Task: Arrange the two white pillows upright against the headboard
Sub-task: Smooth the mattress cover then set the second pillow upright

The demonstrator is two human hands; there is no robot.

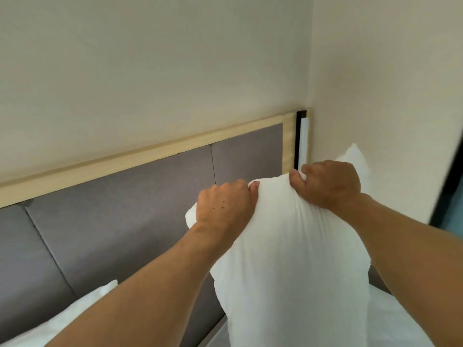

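A white pillow (pixel 290 249) hangs upright in front of the right end of the grey padded headboard (pixel 120 221). My left hand (pixel 223 204) grips its top edge on the left, and my right hand (pixel 330 184) grips the top edge on the right. The pillow's upper corners stick out past both hands. A second white pillow (pixel 75 314) lies low at the bottom left, against the headboard's base, partly hidden by my left forearm.
A light wooden frame (pixel 140 156) borders the headboard's top. A black and white vertical strip (pixel 302 139) stands in the room corner. The side wall (pixel 388 83) runs close on the right, with a dark door frame (pixel 448 186) at the right edge.
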